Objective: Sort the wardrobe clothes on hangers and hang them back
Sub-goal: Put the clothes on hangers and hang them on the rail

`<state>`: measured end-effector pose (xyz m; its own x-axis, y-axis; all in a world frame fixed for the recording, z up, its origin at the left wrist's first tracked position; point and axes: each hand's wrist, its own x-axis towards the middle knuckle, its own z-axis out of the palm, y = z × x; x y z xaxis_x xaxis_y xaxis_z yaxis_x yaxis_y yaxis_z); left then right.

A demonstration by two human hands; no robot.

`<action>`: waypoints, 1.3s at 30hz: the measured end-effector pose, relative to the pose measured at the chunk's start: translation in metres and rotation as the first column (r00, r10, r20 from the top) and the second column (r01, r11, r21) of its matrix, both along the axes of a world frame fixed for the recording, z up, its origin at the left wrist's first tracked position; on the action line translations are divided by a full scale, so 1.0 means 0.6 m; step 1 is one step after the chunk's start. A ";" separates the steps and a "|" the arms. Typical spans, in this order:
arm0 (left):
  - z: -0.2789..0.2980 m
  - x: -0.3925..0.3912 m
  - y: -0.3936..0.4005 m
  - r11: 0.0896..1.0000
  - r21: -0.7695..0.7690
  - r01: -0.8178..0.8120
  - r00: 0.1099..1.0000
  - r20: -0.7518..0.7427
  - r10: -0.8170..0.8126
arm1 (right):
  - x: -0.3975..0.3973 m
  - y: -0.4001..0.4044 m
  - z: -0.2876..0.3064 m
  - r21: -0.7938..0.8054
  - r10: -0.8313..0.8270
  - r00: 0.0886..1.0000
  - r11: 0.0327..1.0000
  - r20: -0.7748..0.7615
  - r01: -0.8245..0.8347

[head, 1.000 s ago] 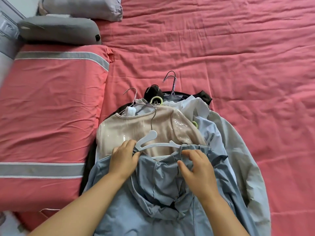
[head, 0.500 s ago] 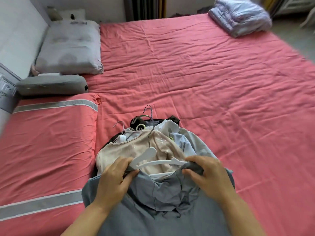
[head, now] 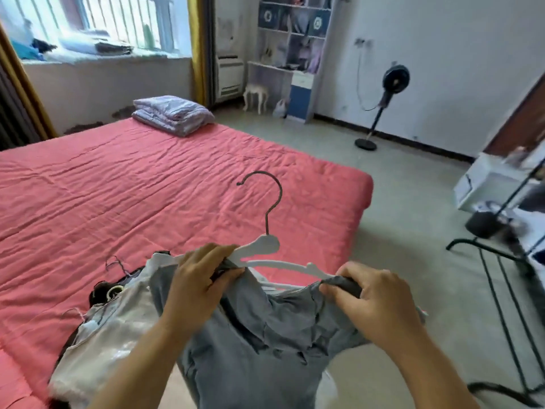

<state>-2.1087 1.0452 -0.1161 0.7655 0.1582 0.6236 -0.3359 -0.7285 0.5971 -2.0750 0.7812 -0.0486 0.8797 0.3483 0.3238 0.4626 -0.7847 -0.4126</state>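
Your 2 hands hold a blue-grey garment (head: 265, 343) up in front of you, lifted off the near edge of the red bed (head: 147, 184). The garment sits on a white hanger (head: 262, 249) whose dark hook points up and away from you.

Your left hand (head: 200, 284) pinches the garment's left shoulder against the hanger's arm. Your right hand (head: 374, 302) grips a bunch of the fabric at the right shoulder, near the hanger's other end. The hands are well apart, 1 at each shoulder.

Judging from this, 1 piece is on its hanger and ready to carry, but it is not yet hung anywhere. To your near left a pile of clothes (head: 112, 326) lies on the bed, with a pale top uppermost and dark pieces under it, and some hanger hooks poke out of it. So most of the sorting seems left to do.

A black metal rack (head: 507, 261) stands at the right. No wardrobe is in view.
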 end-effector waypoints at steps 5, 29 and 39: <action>0.072 0.015 -0.125 0.965 0.045 0.257 0.959 0.111 -0.260 | -0.127 -0.123 0.077 0.047 -0.194 0.977 0.981 0.087 0.190; 0.215 -0.193 -0.734 0.382 0.090 0.920 0.350 0.255 -0.901 | -0.648 -0.476 0.227 0.195 -0.927 0.375 0.370 0.011 0.908; 0.248 -0.268 -0.886 -0.212 0.088 0.973 -0.229 0.370 -0.900 | -0.762 -0.400 0.232 0.249 -0.936 -0.352 -0.338 0.011 0.908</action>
